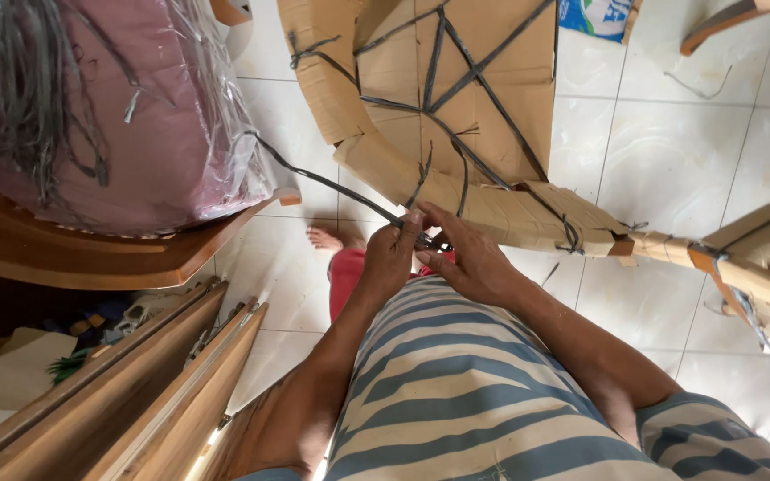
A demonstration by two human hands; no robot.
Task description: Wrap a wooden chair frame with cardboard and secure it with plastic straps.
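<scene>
My left hand [391,252] and my right hand [467,258] meet just below the near edge of a piece of furniture wrapped in brown cardboard [492,207]. Both pinch a dark grey plastic strap [331,187] that runs up to the left toward a pink cushion. More grey straps [456,71] criss-cross the cardboard and are knotted along its curved rim. Whether something small lies under my right fingers I cannot tell.
A pink cushion in clear plastic [100,107] lies on a wooden chair [91,258] at left, with loose grey straps on top. Wooden frames [135,392] lean at lower left. A white tiled floor [670,160] spreads around. My bare foot [324,238] shows below the cardboard.
</scene>
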